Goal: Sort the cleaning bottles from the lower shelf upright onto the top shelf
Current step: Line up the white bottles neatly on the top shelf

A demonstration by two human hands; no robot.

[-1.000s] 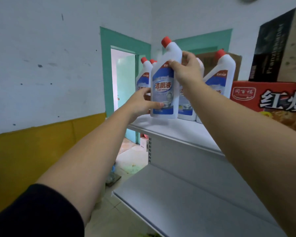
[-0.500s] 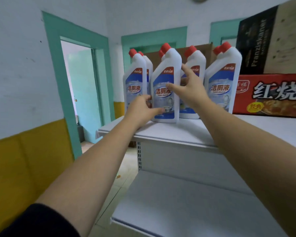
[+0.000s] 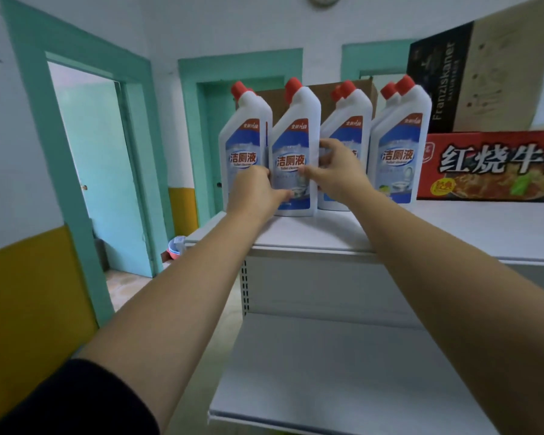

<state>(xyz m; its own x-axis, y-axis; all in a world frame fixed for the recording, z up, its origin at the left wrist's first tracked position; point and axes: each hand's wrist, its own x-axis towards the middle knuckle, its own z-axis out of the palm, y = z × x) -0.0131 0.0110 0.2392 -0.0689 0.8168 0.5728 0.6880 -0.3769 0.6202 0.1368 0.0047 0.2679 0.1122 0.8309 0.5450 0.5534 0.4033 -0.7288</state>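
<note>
Fingers (image 3: 328, 146) of left hand (image 3: 254, 190) and right hand (image 3: 338, 175) hold upright bottle (image 3: 291, 133) on top shelf (image 3: 453, 229).

A small shop or stockroom: grey metal display shelving (image 3: 453, 233) at 6 o'clock, identical white red-capped toilet-cleaner bottles (image 3: 396, 146) ranked at 12, red printed food carton (image 3: 490, 167) and black beer carton (image 3: 440, 80) at 2.

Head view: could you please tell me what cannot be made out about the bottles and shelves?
All in the head view:
- Back-row bottles: only red caps show behind the front row; count unclear.
- Third bottle: label partly hidden by the right hand.
- Second bottle: lower label blurred, partly behind the left hand.
- Lower shelf: cut by the bottom edge, partly behind the arms.
- Red box: text cut by the right edge.
</note>
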